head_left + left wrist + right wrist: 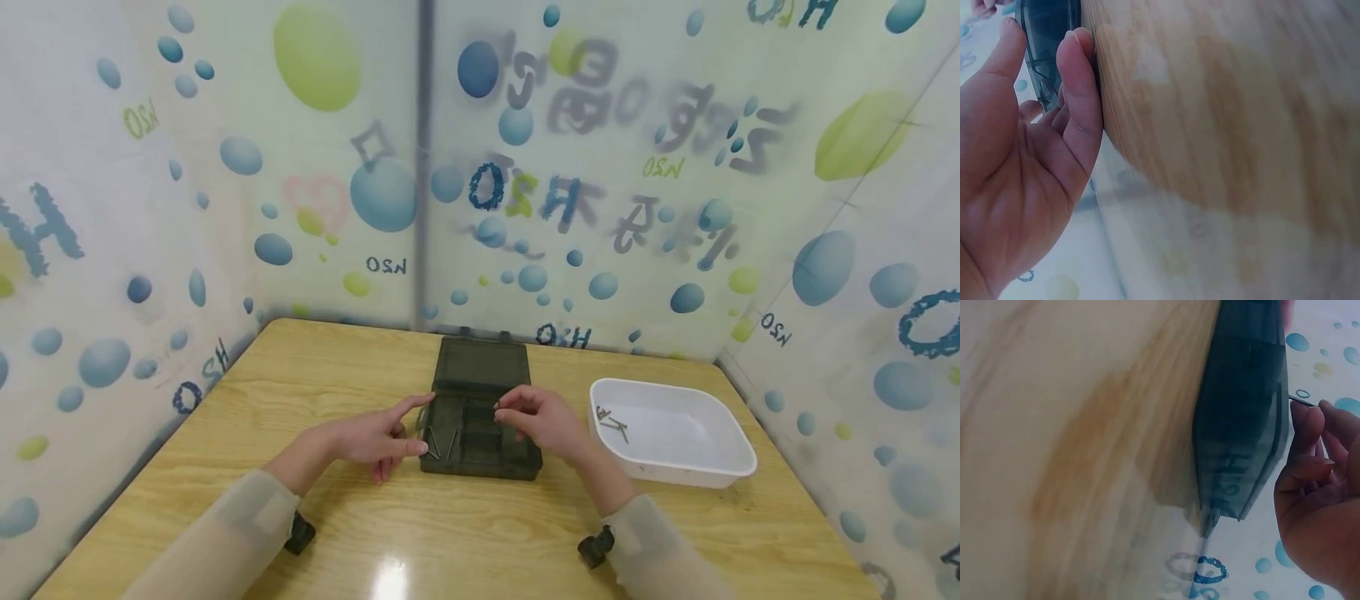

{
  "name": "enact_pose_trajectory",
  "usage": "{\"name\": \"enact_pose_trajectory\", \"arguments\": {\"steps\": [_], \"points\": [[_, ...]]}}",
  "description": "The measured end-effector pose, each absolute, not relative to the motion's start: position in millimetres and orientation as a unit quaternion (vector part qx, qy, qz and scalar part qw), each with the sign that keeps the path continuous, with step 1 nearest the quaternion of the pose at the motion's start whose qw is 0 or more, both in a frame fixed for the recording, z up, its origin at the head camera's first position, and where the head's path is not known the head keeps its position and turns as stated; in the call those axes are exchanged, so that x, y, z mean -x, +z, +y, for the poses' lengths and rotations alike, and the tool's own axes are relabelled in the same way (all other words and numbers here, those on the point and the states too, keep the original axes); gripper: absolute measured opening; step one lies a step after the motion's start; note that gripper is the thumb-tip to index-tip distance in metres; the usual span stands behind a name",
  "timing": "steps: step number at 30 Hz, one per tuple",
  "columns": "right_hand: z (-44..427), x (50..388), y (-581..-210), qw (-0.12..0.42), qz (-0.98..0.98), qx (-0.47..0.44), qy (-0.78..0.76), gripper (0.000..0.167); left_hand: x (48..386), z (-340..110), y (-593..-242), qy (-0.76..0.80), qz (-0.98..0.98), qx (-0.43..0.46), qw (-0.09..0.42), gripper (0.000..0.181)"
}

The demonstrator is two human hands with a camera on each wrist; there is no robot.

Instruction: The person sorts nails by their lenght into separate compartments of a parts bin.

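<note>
A dark translucent organizer box lies open on the table, lid tilted back. Slim metal screws or nails lie in its left compartment. My left hand is at the box's left side, index finger stretched towards the rear corner and thumb by the front rim; in the left wrist view its fingers lie beside the wall. Above the right compartments, my right hand pinches a thin metal screw or nail between thumb and index finger. Its full shape is hidden by the fingertips.
To the right of the box stands a white plastic tray with several screws or nails at its left end. The wooden table meets a patterned curtain behind and at both sides.
</note>
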State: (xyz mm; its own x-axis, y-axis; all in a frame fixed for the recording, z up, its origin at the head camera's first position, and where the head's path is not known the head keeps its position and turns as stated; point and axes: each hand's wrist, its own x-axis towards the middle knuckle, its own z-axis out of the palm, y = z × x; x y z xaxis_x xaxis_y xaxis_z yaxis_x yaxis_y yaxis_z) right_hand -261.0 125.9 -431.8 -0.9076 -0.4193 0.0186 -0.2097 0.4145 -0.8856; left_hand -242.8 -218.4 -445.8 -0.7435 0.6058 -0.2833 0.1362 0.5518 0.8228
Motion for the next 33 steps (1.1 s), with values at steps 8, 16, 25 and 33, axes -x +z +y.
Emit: {"name": "enact_pose_trajectory", "arguments": {"steps": [8, 16, 25, 33], "points": [[104.0, 258.4, -432.1, 0.116, 0.836, 0.189, -0.502, 0.02, 242.8, -217.0, -442.9, 0.42, 0.834, -0.221, 0.282, 0.092], [85.8, 255.4, -434.0, 0.124, 0.825, 0.198, -0.514, 0.019, 243.6, -217.1, -443.3, 0.42, 0.834, -0.22, 0.284, 0.091], [72.4, 253.9, -439.1, 0.138, 0.824, 0.202, -0.512, 0.018, 243.4, -217.2, -442.9, 0.418, 0.834, -0.219, 0.285, 0.091], [69.0, 252.5, -440.6, 0.144, 0.827, 0.192, -0.508, 0.016, 242.7, -217.6, -443.3, 0.413, 0.838, -0.218, 0.283, 0.092]]}}
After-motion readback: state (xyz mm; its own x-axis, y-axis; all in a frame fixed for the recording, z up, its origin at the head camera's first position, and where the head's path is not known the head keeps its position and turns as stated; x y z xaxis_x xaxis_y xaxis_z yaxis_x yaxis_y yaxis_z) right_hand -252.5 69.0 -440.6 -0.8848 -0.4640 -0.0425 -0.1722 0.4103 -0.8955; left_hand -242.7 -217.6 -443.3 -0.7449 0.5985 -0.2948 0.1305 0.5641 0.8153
